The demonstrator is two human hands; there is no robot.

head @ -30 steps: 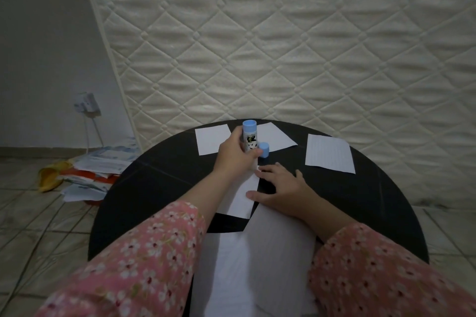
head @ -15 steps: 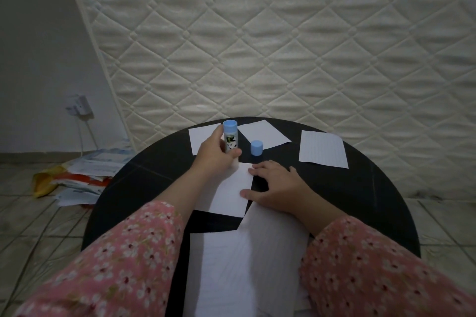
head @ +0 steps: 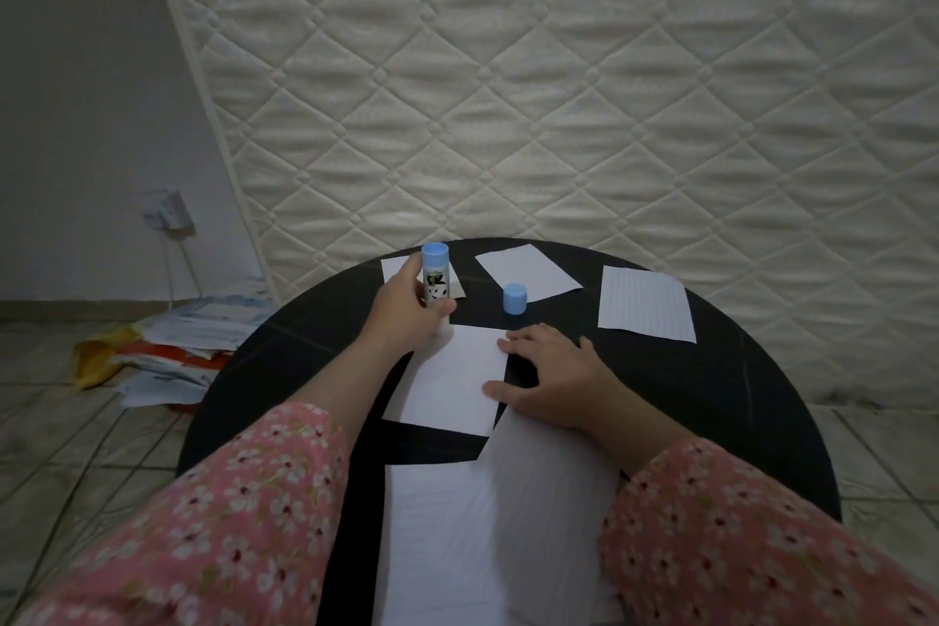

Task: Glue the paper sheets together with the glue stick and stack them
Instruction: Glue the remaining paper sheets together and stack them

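Blue-capped glue stick (head: 436,281) gripped by left hand (head: 406,313); right hand (head: 551,379) fingers (head: 513,343) spread on paper (head: 452,381).

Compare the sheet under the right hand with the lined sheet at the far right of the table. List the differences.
1. The sheet under the right hand looks plain white; the lined sheet shows faint ruled lines.
2. The right hand rests on the plain sheet's edge while the left hand holds the glue stick at its far corner; the lined sheet lies untouched.
3. The plain sheet is central; the lined sheet is nearer the table edge.

Both lie flat.
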